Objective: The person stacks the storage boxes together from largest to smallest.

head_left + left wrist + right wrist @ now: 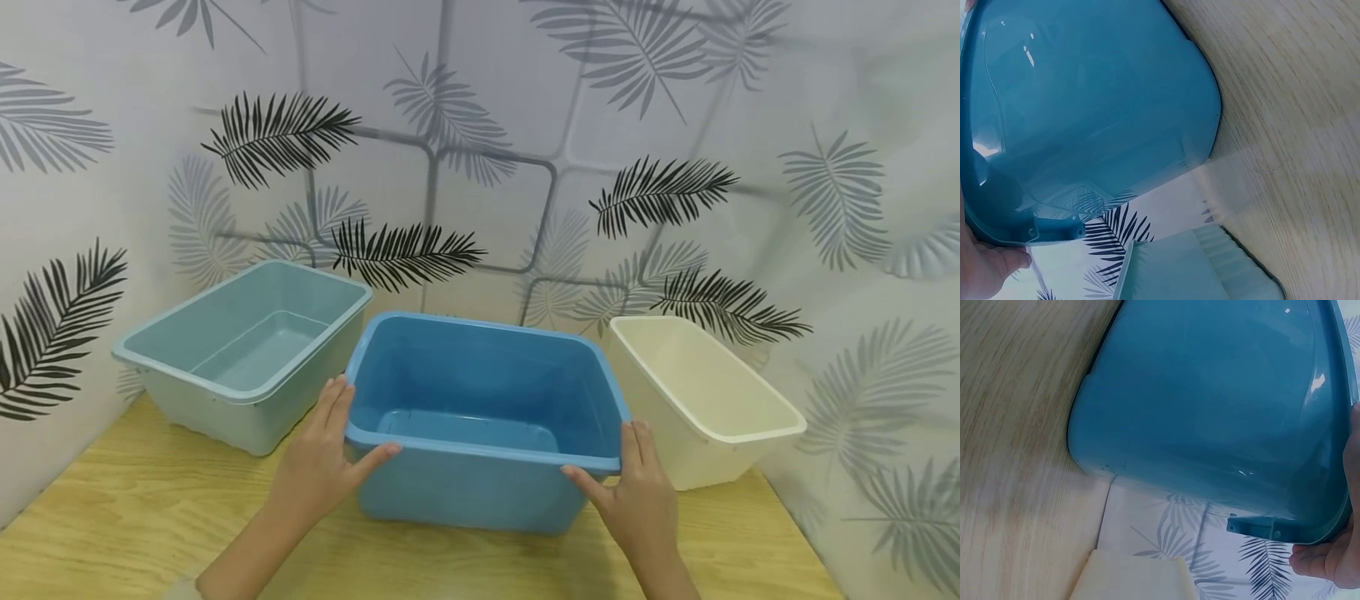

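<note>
Fingers of the left hand [318, 454] and right hand [637, 496] grip the blue tub [472, 493] between them, likely light, stiff and slick, best held by its rim [480, 452] at both ends.

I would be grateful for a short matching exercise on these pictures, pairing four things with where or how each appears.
Things
1. blue tub
2. cream tub
3. pale blue-green tub
4. table

Descriptions
A. nearest the right edge of the head view among the tubs
B. yellowish, with a wood grain
C. held at its near corners by the left hand and right hand
D. leftmost tub in the head view

Pairs: 1-C, 2-A, 3-D, 4-B
</note>
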A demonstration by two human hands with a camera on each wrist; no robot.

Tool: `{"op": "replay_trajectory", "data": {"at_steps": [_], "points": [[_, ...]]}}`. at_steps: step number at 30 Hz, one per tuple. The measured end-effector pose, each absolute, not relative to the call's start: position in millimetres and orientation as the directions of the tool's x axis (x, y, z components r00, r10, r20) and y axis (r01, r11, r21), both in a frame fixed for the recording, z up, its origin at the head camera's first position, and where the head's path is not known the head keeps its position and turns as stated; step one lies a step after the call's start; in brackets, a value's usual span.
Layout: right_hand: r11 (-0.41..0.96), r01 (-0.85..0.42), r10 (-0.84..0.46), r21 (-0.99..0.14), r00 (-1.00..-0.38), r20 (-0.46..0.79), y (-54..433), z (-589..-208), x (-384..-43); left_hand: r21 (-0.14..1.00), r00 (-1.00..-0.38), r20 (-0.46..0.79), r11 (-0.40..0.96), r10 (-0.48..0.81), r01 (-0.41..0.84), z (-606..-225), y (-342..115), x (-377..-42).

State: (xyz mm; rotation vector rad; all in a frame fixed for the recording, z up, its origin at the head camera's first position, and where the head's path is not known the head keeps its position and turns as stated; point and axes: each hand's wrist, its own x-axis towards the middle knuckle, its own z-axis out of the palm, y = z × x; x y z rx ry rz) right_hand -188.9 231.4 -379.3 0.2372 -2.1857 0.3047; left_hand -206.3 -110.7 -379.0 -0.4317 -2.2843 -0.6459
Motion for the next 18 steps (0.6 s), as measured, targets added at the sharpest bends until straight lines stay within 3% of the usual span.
{"op": "replay_trajectory", "data": {"at_steps": [4, 9, 14, 18], "points": [[0.957, -0.268, -0.071, -0.112, -0.588, 0.806, 231.9, -379.5, -188.4, 0.341, -0.703, 0.702, 0.814, 0.113, 0.47, -378.4, -110.7, -205.3], [0.954, -0.283, -0.091, -0.101, -0.592, 0.8, 232.0, -379.1, -187.9, 0.387, -0.766, 0.632, 0.811, 0.112, 0.439, -376.5, -111.0, -203.2], [0.931, -0.304, -0.06, -0.203, -0.675, 0.736, 231.7, -376.8, -184.0, 0.417, -0.813, 0.571, 0.812, 0.116, 0.408, -374.8, -112.2, -203.0], [0.909, -0.283, -0.012, -0.305, -0.751, 0.66, 231.4, -374.3, -179.7, 0.348, -0.767, 0.627, 0.83, 0.14, 0.436, -374.4, -114.0, -206.2]]}}
